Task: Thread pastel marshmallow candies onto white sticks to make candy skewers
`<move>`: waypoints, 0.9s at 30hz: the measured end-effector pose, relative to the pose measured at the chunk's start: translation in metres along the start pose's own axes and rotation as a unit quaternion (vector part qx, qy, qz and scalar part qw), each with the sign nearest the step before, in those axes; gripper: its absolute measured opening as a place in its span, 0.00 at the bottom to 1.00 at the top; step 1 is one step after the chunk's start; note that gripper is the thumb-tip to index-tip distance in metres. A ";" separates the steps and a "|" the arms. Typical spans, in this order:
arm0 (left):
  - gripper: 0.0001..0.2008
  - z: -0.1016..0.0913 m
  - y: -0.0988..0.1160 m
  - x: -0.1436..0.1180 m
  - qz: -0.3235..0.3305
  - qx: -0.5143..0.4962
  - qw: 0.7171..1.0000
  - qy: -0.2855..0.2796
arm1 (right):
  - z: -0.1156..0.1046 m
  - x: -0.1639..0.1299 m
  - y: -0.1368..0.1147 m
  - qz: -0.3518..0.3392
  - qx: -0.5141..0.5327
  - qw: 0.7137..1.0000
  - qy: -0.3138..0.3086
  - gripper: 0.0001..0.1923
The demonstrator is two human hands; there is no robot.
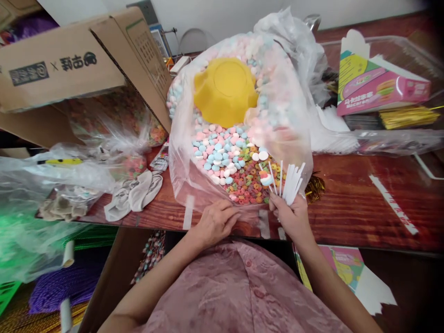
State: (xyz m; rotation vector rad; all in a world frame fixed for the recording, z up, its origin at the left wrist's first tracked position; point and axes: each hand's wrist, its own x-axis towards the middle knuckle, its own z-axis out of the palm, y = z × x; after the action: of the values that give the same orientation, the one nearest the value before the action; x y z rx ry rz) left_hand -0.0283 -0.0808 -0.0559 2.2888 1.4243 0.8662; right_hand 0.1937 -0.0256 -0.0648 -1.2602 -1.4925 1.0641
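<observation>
My right hand (292,216) is closed around a fan of thin white paper sticks (293,180) at the bag's lower right. One stick beside the bundle carries coloured candy pieces (266,178) at its top. At the table's front edge, my left hand (217,223) lies on the plastic with its fingers loosely bent and the thumb apart. Both hands border a large clear plastic bag (180,171). Inside it lie pink, blue and white marshmallow-like candies (218,152) and small coloured rings (244,187). A yellow scalloped bowl (225,92) rests upside down on the candies.
A cardboard box (69,60) stands at the left, near a crumpled grey cloth (135,194). On the right, a clear tray (391,138) holds a pink macaron carton (381,90) and gold twist ties (409,117). A white strip (393,205) lies on the wooden table (357,203).
</observation>
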 end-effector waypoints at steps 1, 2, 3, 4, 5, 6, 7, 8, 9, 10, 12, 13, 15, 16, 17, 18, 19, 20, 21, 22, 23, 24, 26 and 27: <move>0.12 -0.002 0.001 -0.009 0.015 0.026 0.999 -0.035 | -0.003 -0.005 0.004 0.011 0.009 1.000 -0.008 0.18; 0.14 -0.005 0.002 -0.015 0.020 0.041 0.997 -0.063 | -0.006 -0.010 0.007 0.021 0.017 1.000 -0.015 0.17; 0.16 -0.007 0.004 -0.017 0.019 0.048 0.995 -0.083 | -0.007 -0.015 0.008 0.028 0.018 0.999 -0.020 0.17; 0.16 -0.010 0.007 -0.015 0.012 0.053 0.994 -0.094 | -0.008 -0.019 0.009 0.030 0.013 0.999 -0.023 0.16; 0.16 -0.011 0.009 -0.010 0.002 0.058 0.994 -0.098 | -0.008 -0.022 0.009 0.030 0.007 0.999 -0.024 0.16; 0.15 -0.012 0.012 -0.002 -0.010 0.066 0.993 -0.098 | -0.007 -0.023 0.009 0.028 0.001 0.999 -0.024 0.15; 0.14 -0.012 0.014 0.008 -0.023 0.080 0.992 -0.097 | -0.007 -0.024 0.008 0.024 -0.003 0.999 -0.025 0.14; 0.14 -0.011 0.015 0.019 -0.036 0.100 0.990 -0.098 | -0.006 -0.024 0.007 0.017 -0.008 0.999 -0.026 0.13; 0.13 -0.009 0.016 0.030 -0.048 0.124 0.985 -0.106 | -0.005 -0.023 0.006 0.009 -0.014 1.000 -0.027 0.13; 0.12 -0.007 0.016 0.040 -0.058 0.147 0.980 -0.119 | -0.004 -0.023 0.005 0.001 -0.019 0.999 -0.027 0.12; 0.11 -0.001 0.014 0.052 -0.068 0.173 0.972 -0.141 | -0.005 -0.023 0.006 -0.005 -0.022 0.999 -0.031 0.13; 0.11 0.002 0.012 0.055 -0.070 0.169 0.973 -0.140 | -0.006 -0.024 0.006 -0.003 -0.017 0.999 -0.034 0.13; 0.10 0.005 0.007 0.054 -0.080 0.111 0.985 -0.101 | -0.008 -0.027 0.008 0.010 0.007 0.999 -0.045 0.13; 0.09 0.006 0.006 0.052 -0.095 0.054 0.992 -0.065 | -0.010 -0.029 0.009 0.015 0.019 0.998 -0.050 0.13; 0.08 0.005 0.004 0.050 -0.119 -0.023 0.992 -0.023 | -0.011 -0.030 0.009 0.016 0.028 0.998 -0.056 0.12; 0.07 0.004 0.004 0.049 -0.151 -0.118 0.981 0.020 | -0.012 -0.031 0.010 0.014 0.034 0.997 -0.065 0.12; 0.07 0.002 0.004 0.049 -0.186 -0.222 0.955 0.058 | -0.012 -0.032 0.010 0.009 0.036 0.996 -0.076 0.12; 0.07 0.000 0.005 0.050 -0.221 -0.323 0.916 0.089 | -0.012 -0.032 0.010 0.001 0.034 0.995 -0.090 0.12; 0.08 -0.002 0.007 0.053 -0.251 -0.410 0.869 0.113 | -0.011 -0.032 0.010 -0.010 0.030 0.994 -0.102 0.12; 0.09 -0.003 0.009 0.056 -0.274 -0.479 0.823 0.132 | -0.010 -0.031 0.010 -0.021 0.023 0.993 -0.112 0.13; 0.11 -0.005 0.011 0.058 -0.290 -0.531 0.783 0.147 | -0.009 -0.031 0.010 -0.031 0.015 0.992 -0.119 0.12; 0.12 -0.006 0.013 0.061 -0.301 -0.567 0.750 0.159 | -0.008 -0.030 0.010 -0.040 0.005 0.992 -0.123 0.12; 0.14 -0.006 0.018 0.064 -0.314 -0.613 0.703 0.176 | -0.006 -0.029 0.010 -0.055 -0.015 0.991 -0.125 0.11; 0.15 -0.005 0.020 0.064 -0.317 -0.627 0.687 0.184 | -0.005 -0.029 0.009 -0.060 -0.024 0.990 -0.123 0.10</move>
State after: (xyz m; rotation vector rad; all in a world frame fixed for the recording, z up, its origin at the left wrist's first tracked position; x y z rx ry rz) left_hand 0.0032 -0.0331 -0.0199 0.5513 1.0018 1.4241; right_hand 0.2033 -0.0526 -0.0749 -1.0870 -1.7664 1.1405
